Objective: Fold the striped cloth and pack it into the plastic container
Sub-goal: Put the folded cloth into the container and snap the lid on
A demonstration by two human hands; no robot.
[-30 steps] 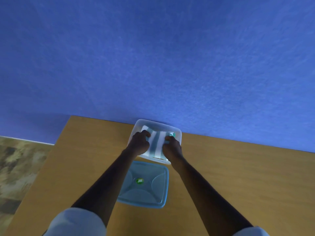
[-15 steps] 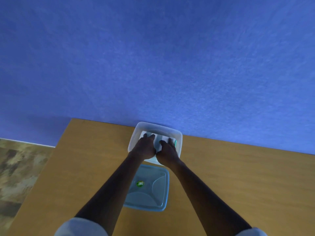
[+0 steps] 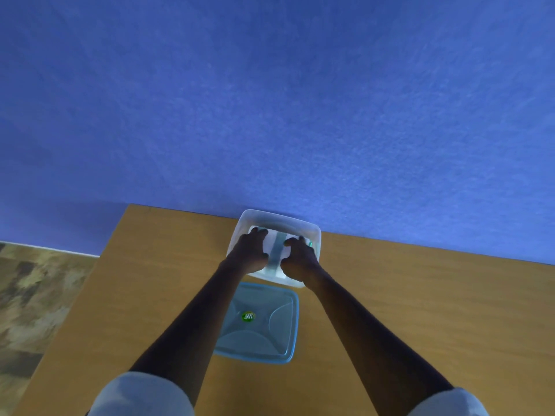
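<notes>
A clear plastic container stands at the far edge of the wooden table, against the blue wall. The folded striped cloth, white with a grey-green stripe, lies inside it. My left hand presses down on the cloth's left part, fingers spread. My right hand presses on its right part, fingers curled over the cloth. Both hands hide most of the cloth; only a middle strip shows between them.
The container's blue-tinted lid, with a green sticker, lies flat on the table just in front of the container, between my forearms. The table's left edge drops to a patterned floor. The blue wall rises right behind the container.
My hands pushed the cloth down into the container, came close together in its middle, then moved apart to the cloth's two sides. The view shifted slightly.
</notes>
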